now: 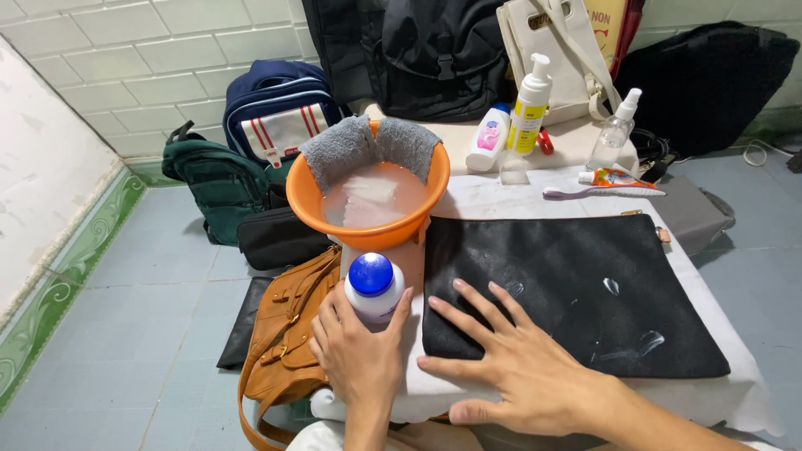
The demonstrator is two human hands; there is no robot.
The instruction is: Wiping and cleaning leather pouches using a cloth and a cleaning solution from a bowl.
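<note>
Your left hand (pixel 361 355) gripped a white bottle (pixel 373 288) with a blue cap, upright at the table's near-left edge. Your right hand (pixel 522 367) lay flat, fingers spread, on the black pouch's (pixel 576 292) near-left corner. Just beyond, an orange basin (pixel 368 230) held cloudy water and a grey cloth (pixel 368 146).

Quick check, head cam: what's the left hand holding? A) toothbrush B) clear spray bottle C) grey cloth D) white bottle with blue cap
D: the left hand is wrapped around the white bottle with blue cap, while the right hand lies flat on the black pouch; the toothbrush lies untouched farther back.
</note>
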